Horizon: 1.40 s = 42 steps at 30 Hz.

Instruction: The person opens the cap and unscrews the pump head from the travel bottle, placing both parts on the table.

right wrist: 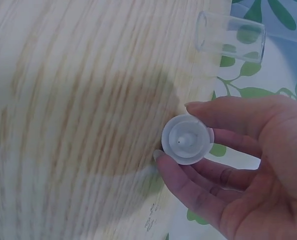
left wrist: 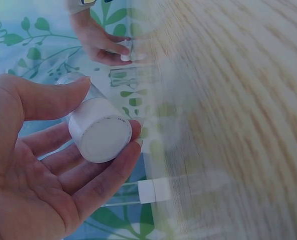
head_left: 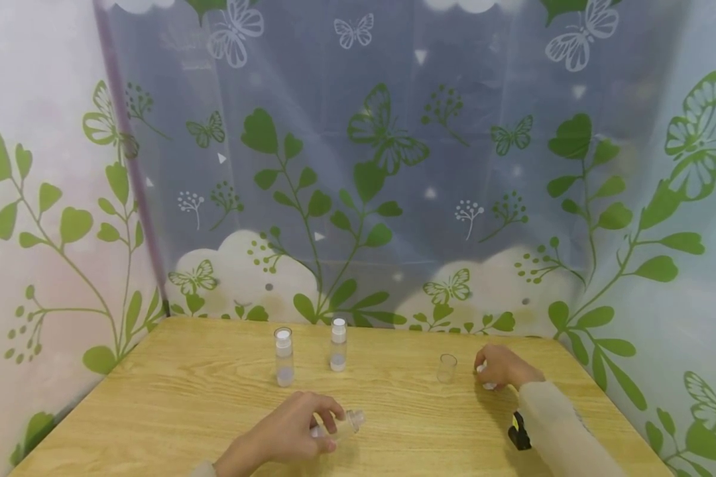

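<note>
My left hand (head_left: 301, 424) grips a small clear bottle (head_left: 353, 423) with a white base (left wrist: 101, 132), thumb on one side and fingers on the other. The bottle lies tilted over, its bare neck pointing right in the head view. Farther right, my right hand (head_left: 504, 366) pinches a white pump top (right wrist: 187, 139) between thumb and fingers near the tabletop. Its round, hollow underside faces the right wrist camera. Just left of that hand, a clear cylindrical cap (head_left: 447, 369) stands on the table.
Two capped pump bottles, one nearer (head_left: 284, 358) and one farther back (head_left: 338, 346), stand upright beyond my left hand. The wooden table (head_left: 173, 397) ends against a leaf-and-butterfly patterned curtain (head_left: 358, 199). A black device (head_left: 518, 432) sits by the right sleeve.
</note>
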### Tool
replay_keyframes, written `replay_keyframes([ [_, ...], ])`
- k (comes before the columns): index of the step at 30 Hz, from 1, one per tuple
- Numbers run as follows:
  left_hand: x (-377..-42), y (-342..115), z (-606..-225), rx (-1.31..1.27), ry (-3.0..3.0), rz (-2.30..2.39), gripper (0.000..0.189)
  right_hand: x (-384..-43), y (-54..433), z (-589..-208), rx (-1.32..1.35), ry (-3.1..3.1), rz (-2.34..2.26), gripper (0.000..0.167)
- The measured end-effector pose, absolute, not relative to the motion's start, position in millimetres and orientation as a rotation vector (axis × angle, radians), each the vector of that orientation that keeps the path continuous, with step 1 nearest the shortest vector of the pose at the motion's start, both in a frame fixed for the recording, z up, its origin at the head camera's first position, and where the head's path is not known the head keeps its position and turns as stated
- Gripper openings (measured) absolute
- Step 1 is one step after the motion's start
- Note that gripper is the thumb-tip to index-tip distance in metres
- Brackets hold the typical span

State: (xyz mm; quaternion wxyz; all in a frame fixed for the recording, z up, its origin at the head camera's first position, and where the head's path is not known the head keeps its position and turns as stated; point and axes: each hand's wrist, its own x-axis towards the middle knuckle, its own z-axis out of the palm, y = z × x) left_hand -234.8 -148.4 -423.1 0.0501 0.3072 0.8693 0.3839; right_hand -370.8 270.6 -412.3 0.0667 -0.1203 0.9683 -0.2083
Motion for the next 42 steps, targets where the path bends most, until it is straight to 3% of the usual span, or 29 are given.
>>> replay_keyframes([
  [14,-251.0,-124.0,-407.3,0.968,2.743,1.086,0.038,-372.8,270.8,-406.9,-0.361,2.914,-0.56,0.02],
  [42,-345.9,-19.9,-417.0,0.759,2.827,1.224,0.034,-371.7,271.8,-416.4,-0.377,2.944,-0.567,0.013],
])
